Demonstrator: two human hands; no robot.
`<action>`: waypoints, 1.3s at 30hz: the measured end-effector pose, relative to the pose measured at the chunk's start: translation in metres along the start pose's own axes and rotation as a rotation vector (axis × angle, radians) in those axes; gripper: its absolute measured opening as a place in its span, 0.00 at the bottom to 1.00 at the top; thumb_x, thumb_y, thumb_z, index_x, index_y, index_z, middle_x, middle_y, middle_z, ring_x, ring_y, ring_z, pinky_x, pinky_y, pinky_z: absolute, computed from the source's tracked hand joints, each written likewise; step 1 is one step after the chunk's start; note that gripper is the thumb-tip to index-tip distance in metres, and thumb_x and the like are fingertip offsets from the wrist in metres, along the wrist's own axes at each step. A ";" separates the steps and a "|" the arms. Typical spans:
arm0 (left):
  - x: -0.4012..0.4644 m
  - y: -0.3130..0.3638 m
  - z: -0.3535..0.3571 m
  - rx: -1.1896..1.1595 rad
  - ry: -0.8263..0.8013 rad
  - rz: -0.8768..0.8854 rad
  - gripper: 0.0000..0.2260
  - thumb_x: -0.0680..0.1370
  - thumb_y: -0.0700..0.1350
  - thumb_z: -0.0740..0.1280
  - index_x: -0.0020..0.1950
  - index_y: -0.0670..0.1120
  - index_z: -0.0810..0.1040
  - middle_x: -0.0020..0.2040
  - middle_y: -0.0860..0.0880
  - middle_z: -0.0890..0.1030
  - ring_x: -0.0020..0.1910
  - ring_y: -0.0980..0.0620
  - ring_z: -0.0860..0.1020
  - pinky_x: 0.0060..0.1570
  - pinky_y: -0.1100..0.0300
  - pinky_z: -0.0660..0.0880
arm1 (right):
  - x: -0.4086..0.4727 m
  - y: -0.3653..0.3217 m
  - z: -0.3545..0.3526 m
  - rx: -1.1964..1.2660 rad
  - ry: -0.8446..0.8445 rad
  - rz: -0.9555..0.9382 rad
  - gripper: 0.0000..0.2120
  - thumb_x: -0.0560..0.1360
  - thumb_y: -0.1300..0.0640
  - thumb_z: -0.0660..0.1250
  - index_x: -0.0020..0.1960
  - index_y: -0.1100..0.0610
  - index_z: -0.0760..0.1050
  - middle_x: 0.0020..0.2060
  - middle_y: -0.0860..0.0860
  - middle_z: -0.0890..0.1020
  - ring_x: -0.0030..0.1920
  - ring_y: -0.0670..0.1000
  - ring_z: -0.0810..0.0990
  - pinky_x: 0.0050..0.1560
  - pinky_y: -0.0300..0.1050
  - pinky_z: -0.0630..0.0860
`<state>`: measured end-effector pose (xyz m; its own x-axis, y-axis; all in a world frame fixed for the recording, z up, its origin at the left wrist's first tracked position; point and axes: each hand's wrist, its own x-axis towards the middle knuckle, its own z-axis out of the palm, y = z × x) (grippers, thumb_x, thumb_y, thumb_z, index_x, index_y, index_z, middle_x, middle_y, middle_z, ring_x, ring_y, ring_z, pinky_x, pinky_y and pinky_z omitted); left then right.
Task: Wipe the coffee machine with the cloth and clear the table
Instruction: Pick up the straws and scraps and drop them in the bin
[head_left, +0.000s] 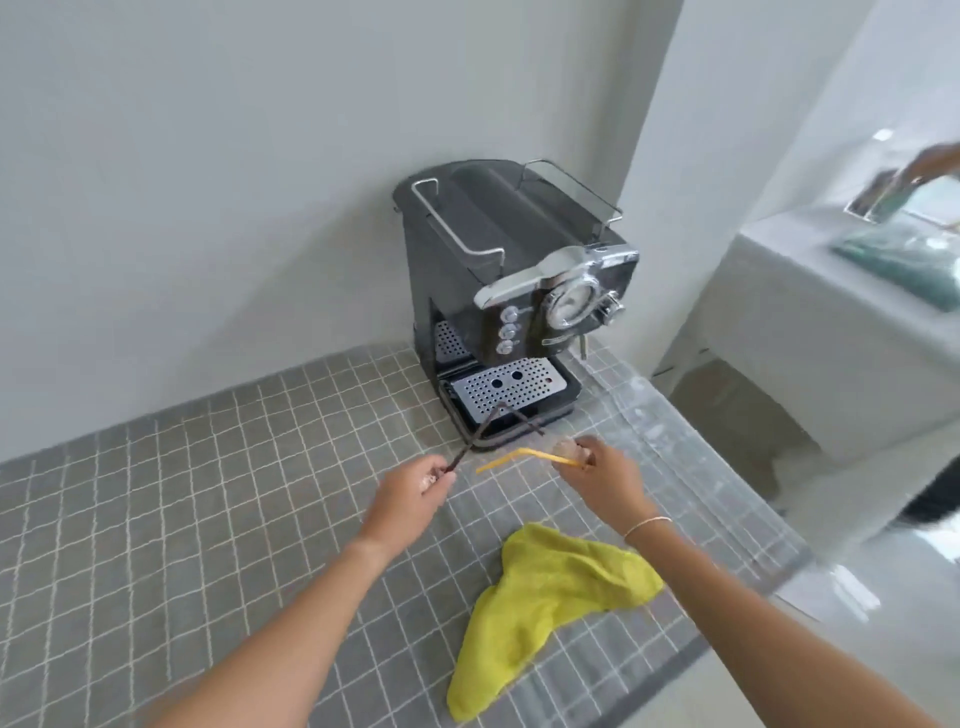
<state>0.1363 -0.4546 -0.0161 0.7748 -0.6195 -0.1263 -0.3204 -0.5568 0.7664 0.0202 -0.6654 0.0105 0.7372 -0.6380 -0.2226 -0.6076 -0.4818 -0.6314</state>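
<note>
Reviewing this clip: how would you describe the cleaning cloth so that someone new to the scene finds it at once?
Start at the black coffee machine standing against the wall on the grey tiled table. Come toward the camera, past both hands, to the crumpled cloth lying near the table's right edge, beneath the right forearm. It is the only soft, bright yellow-green thing there; the yellow straw is thin and stiff.

cloth (545, 613) yellow-green | coffee machine (498, 291) black, chrome | table (156, 519) grey grid tiles | straw (524, 457) yellow
</note>
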 end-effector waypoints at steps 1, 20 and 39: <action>0.004 0.014 0.013 -0.026 -0.024 0.009 0.05 0.80 0.46 0.65 0.51 0.47 0.79 0.42 0.50 0.81 0.39 0.52 0.78 0.41 0.58 0.73 | 0.001 0.015 -0.013 0.018 0.023 0.033 0.20 0.73 0.49 0.67 0.61 0.57 0.73 0.45 0.57 0.82 0.39 0.53 0.76 0.36 0.41 0.70; 0.118 0.271 0.317 -0.414 -0.299 -0.367 0.10 0.81 0.44 0.63 0.39 0.48 0.74 0.34 0.50 0.75 0.30 0.55 0.73 0.23 0.69 0.72 | 0.122 0.301 -0.176 0.776 -0.052 0.489 0.09 0.74 0.49 0.64 0.46 0.55 0.70 0.32 0.52 0.71 0.28 0.49 0.70 0.28 0.39 0.68; 0.153 0.285 0.381 -0.230 -0.467 -0.461 0.13 0.81 0.43 0.55 0.39 0.45 0.73 0.40 0.46 0.75 0.46 0.48 0.70 0.52 0.58 0.66 | 0.155 0.362 -0.165 0.734 -0.096 0.689 0.22 0.74 0.58 0.61 0.68 0.57 0.67 0.65 0.57 0.72 0.65 0.61 0.71 0.65 0.57 0.69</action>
<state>-0.0439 -0.9185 -0.0572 0.4719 -0.5496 -0.6894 0.1486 -0.7211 0.6767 -0.1341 -1.0381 -0.1297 0.3350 -0.5714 -0.7492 -0.6012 0.4825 -0.6369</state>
